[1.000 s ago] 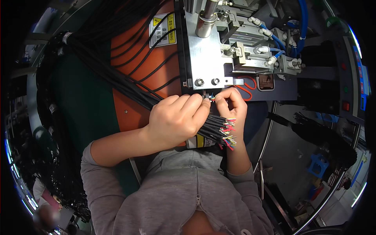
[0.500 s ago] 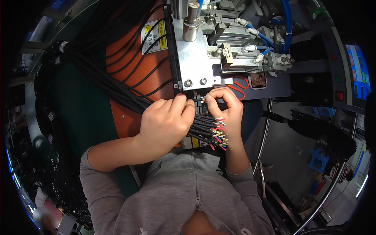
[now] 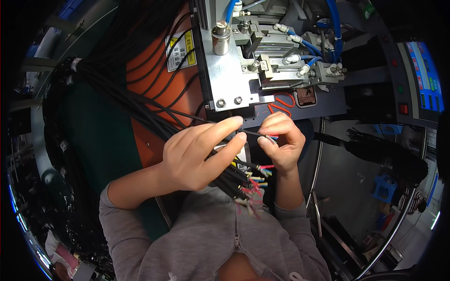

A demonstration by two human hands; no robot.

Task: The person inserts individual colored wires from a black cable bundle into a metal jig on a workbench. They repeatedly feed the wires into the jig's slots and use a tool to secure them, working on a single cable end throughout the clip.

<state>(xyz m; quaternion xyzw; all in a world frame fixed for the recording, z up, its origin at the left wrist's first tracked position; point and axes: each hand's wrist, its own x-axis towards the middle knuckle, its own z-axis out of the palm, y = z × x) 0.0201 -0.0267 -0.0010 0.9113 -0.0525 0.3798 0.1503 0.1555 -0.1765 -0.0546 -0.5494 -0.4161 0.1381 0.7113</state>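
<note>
My right hand (image 3: pixel 284 140) pinches the end of one black cable (image 3: pixel 253 133), where thin coloured wires (image 3: pixel 271 137) stick out between thumb and forefinger. Close on its left, my left hand (image 3: pixel 201 152) has thumb and forefinger apart around that cable, not visibly closed on it; its other fingers are partly hidden. Below it hangs a bundle of black cables (image 3: pixel 229 180) with stripped red, yellow, blue and white wire ends, blurred at the lowest tips. A metal machine head (image 3: pixel 229 84) stands just beyond both hands.
Clamps with blue air hoses (image 3: pixel 309 42) fill the machine's far right. Red-handled tool (image 3: pixel 281 105) and a phone (image 3: pixel 305 97) lie on its dark ledge. More black cables (image 3: pixel 140 107) cross an orange panel (image 3: pixel 150 126) at left. A control screen (image 3: pixel 425 79) stands far right.
Both hands have come back from under the machine head, bringing the cable end out. The left fingers have spread, the right hand has moved right, and the bundle has dropped and fanned out.
</note>
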